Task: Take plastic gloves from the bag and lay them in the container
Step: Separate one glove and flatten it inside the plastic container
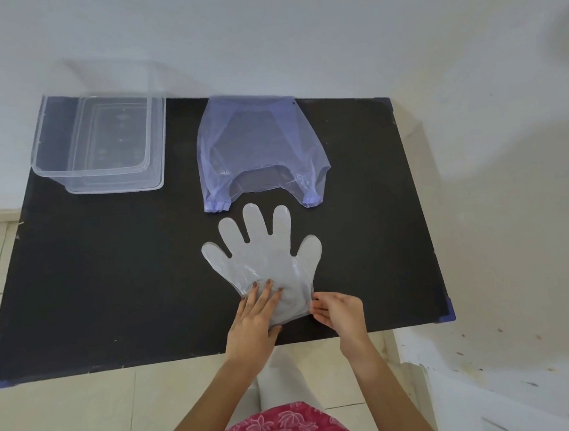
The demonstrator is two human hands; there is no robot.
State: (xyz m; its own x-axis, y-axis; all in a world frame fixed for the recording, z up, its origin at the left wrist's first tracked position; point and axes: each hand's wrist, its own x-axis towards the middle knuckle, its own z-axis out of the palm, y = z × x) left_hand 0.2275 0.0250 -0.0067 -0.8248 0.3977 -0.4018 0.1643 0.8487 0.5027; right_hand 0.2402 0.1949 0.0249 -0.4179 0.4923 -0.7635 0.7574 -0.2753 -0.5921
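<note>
The plastic glove [262,260] lies flat on the desk [113,275], long axis pointing away toward the bag [259,150], its cuff under the left hand [254,320] with fingers spread flat and pinched by the right hand [337,312], the container [57,166] far left.

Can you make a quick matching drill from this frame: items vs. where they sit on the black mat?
Items:
1. clear container
2. purple bag
3. plastic glove
4. right hand

Places:
A. far middle, opening toward the person
B. at the glove's cuff edge
C. far left corner
D. flat, just nearer than the bag

Pairs: 1-C, 2-A, 3-D, 4-B
</note>
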